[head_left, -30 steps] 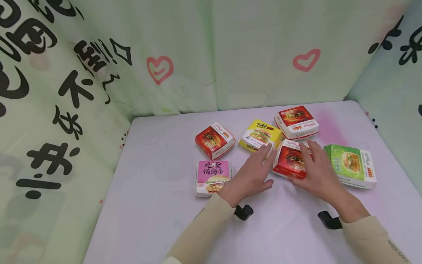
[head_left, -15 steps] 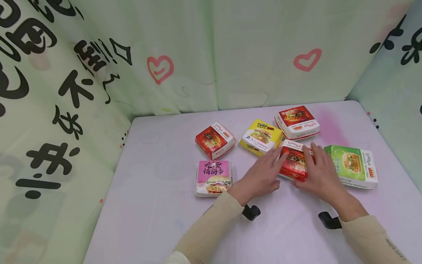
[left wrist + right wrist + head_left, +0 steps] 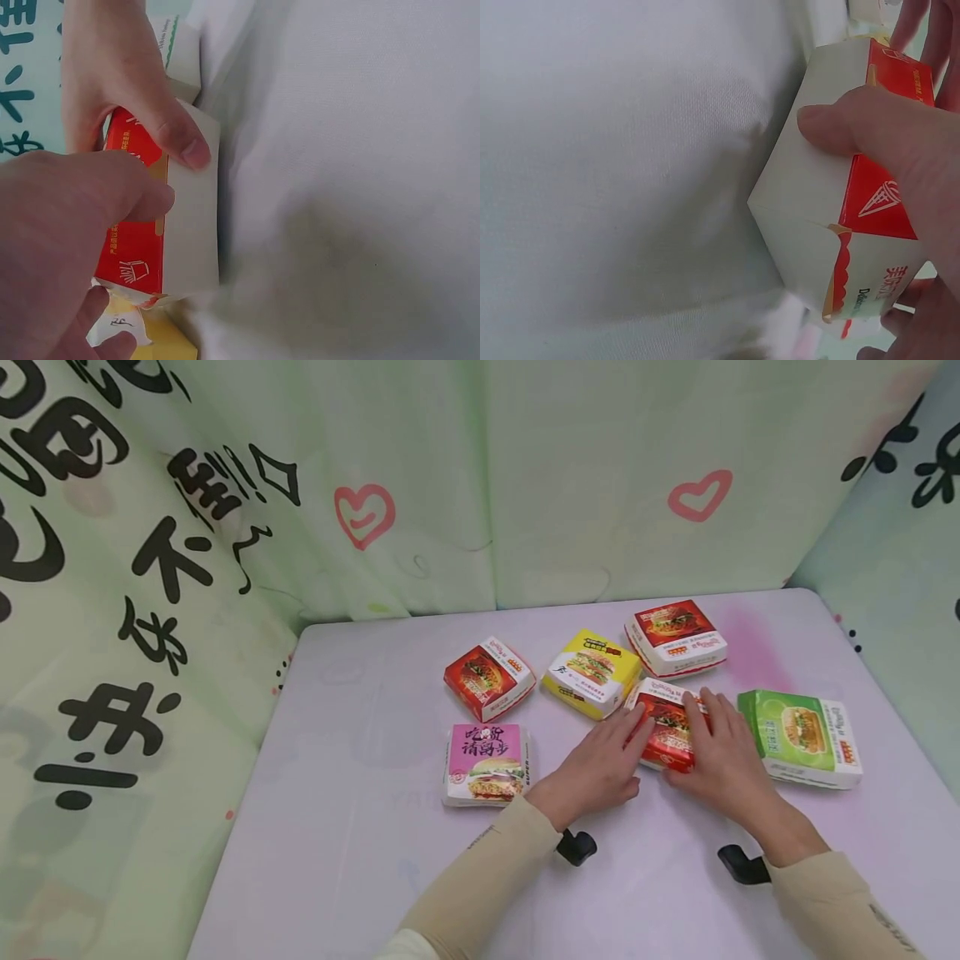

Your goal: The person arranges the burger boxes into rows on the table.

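Here, boxes (image 3: 664, 727) on lilac table (image 3: 360, 835), green curtain (image 3: 570, 485) behind.

Three red-and-white square cardboard burger boxes (image 3: 487, 679) (image 3: 675, 639) (image 3: 666, 727), one yellow-and-white cardboard box (image 3: 592, 672), one pink-and-white cardboard box (image 3: 487, 764) and one green-and-white cardboard box (image 3: 798, 735) share one pale lilac rectangular table (image 3: 360, 777). There are two bare hands (image 3: 596, 768) (image 3: 723, 760), two beige fabric sleeves (image 3: 480, 877) (image 3: 832, 902) and two black wrist-worn pieces (image 3: 577, 847) (image 3: 744, 865). Two whole pinkish-red heart outlines (image 3: 363, 518) (image 3: 699, 496) show behind.
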